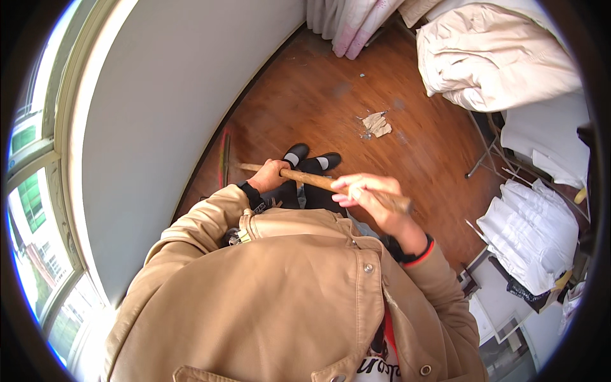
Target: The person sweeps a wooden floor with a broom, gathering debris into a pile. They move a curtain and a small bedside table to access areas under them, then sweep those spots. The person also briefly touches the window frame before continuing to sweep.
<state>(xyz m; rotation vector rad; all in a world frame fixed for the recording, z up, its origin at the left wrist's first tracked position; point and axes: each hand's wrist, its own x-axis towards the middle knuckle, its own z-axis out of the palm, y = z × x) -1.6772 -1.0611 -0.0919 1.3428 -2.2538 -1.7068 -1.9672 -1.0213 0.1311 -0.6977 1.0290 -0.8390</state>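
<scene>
A long wooden pole slants across in front of my body. My left hand is closed around it near my shoes, and my right hand is at its upper end, thumb and fingers about the wood and partly loose. The pole's far end runs to a dark, narrow head with red and green along it, lying on the floor beside the wall; it looks like a broom or mop head, blurred. On the wood floor ahead lies a torn beige scrap with small grey debris around it.
A white wall and a window stand to the left. Pink and white curtains hang ahead. At right are a beige quilt, a metal rack frame and a white cloth bundle. A small blue scrap lies farther off.
</scene>
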